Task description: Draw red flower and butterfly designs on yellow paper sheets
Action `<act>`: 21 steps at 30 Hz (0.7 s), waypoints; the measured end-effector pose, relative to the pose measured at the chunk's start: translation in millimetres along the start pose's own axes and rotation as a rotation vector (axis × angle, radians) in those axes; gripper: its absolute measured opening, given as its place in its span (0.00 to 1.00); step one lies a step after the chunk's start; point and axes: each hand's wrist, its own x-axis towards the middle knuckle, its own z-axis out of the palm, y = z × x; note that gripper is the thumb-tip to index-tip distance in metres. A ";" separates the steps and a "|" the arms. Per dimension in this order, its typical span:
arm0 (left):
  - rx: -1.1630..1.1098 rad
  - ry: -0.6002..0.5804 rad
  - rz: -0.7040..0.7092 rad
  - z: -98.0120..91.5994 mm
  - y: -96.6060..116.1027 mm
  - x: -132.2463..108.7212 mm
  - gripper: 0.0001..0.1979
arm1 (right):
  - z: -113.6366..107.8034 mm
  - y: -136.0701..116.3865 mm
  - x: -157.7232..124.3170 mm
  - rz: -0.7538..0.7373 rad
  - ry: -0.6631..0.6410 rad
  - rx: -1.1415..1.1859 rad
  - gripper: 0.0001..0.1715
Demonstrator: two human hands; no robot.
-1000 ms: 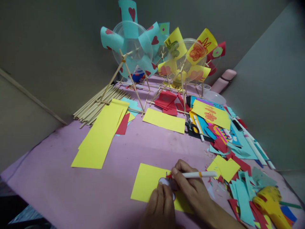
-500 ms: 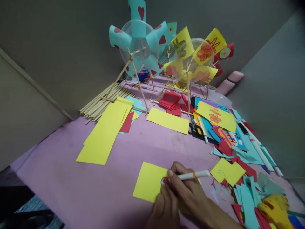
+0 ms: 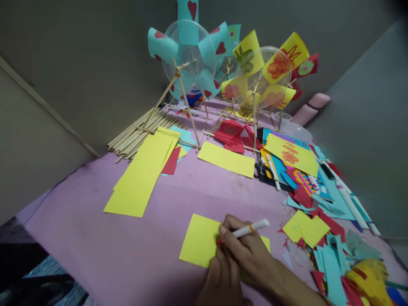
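In my right hand (image 3: 247, 248) is a white marker (image 3: 250, 228) with an orange band, tilted, its reddish tip down on a yellow paper strip (image 3: 199, 240). My left hand (image 3: 223, 276) rests on the strip just below the tip. Its fingers are curled and pressed together, with the fingertips beside a small dark spot or object that is mostly hidden. Both hands cover the middle of the strip, and its right end shows past my right hand.
Long yellow strips (image 3: 143, 174) lie left, before wooden sticks (image 3: 137, 131). Behind stand a blue paper wheel (image 3: 188, 36) with hearts and a yellow wheel (image 3: 276, 66). Scissors (image 3: 264, 171), paper scraps (image 3: 330, 259) and a yellow tape dispenser (image 3: 366, 276) lie to the right.
The marker has tipped more upright, its back end shifting left and up. The round whitish shape at its tip is now mostly covered. My left hand stays on the paper.
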 end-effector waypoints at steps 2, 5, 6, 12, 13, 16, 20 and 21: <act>0.000 -0.003 0.008 -0.6 -1.3 0.1 0.27 | -0.1 -0.6 0.3 -0.003 -0.006 -0.011 0.17; -0.012 0.028 0.014 0.1 -1.9 -0.1 0.27 | -0.2 -1.8 0.5 -0.006 -0.018 -0.019 0.17; -0.013 0.038 0.012 0.7 -1.6 -0.3 0.27 | -0.2 -2.0 0.6 -0.005 -0.022 -0.023 0.17; 0.008 0.010 -0.014 1.2 -0.5 0.0 0.27 | 0.6 -0.3 2.2 -0.009 -0.016 -0.049 0.17; 0.016 0.015 -0.004 0.4 -1.5 0.7 0.28 | 0.7 0.1 2.5 -0.012 -0.014 -0.048 0.17; 0.047 0.041 0.034 -2.4 -5.7 3.2 0.28 | 0.7 1.0 2.8 -0.012 -0.010 -0.046 0.17; 0.072 0.046 0.020 -5.0 -8.8 6.4 0.29 | 0.3 0.8 2.5 -0.008 -0.008 -0.031 0.17; 0.076 0.046 0.017 -5.5 -9.2 7.2 0.30 | 0.2 0.4 2.5 -0.007 -0.005 -0.031 0.17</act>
